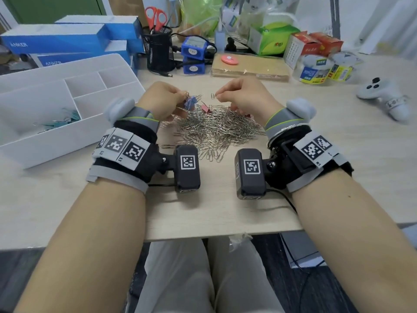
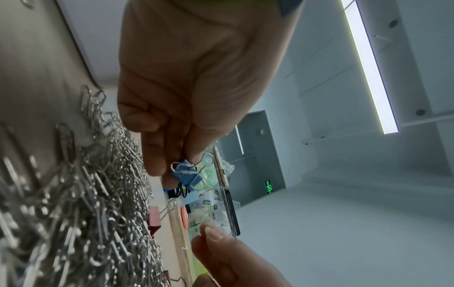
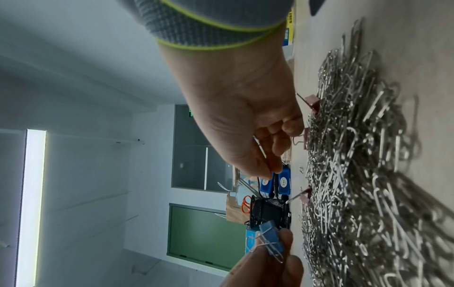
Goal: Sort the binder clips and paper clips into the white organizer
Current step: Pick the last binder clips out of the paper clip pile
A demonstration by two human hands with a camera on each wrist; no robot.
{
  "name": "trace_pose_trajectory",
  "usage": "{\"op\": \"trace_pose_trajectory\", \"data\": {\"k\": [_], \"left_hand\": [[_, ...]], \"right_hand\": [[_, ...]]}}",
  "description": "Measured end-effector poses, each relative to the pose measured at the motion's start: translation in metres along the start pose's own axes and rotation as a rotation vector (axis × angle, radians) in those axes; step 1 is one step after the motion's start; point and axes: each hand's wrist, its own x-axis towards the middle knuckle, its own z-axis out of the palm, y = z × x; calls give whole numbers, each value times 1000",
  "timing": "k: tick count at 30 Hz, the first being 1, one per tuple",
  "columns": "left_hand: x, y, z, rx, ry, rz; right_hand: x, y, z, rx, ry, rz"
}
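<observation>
- Head view: the task looks barely begun; the organizer (image 1: 56, 91) at far left holds only some teal binder clips (image 1: 67, 120) in its near compartment, its other compartments bare; a big heap of paper clips (image 1: 216, 132) lies mid-table between the wrists, a pink clip (image 1: 206, 108) on its far edge; the left hand (image 1: 164, 102) pinches a blue clip (image 1: 190, 102) above the heap; the right hand (image 1: 243, 98) is curled, tips pinched, a paper clip (image 1: 212, 96) just beside them; whether they hold it I cannot tell.
- Left wrist view: fingers (image 2: 157, 155) pinch the blue clip (image 2: 186, 174), wire loops tangled on it; pink clip (image 2: 154, 217) at the heap's (image 2: 86, 194) edge; the organizer is out of frame.
- Right wrist view: thumb and finger (image 3: 265, 169) are closed together, anything between them too small to see; more pink clips (image 3: 313, 101) sit half-buried; how many clips lie under the heap (image 3: 368, 165) is hidden.
</observation>
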Motion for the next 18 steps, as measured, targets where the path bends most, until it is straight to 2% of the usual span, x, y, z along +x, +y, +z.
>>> {"op": "trace_pose_trajectory", "data": {"k": [6, 12, 15, 18], "left_hand": [[-3, 2, 1, -173, -7, -17], [-4, 6, 6, -203, 18, -126], [-5, 6, 8, -213, -12, -130], [-5, 4, 8, -244, -28, -44]], "right_hand": [[1, 2, -2, -31, 23, -5], [5, 8, -20, -47, 202, 80], [4, 14, -25, -127, 121, 159], [2, 16, -20, -163, 11, 176]]}}
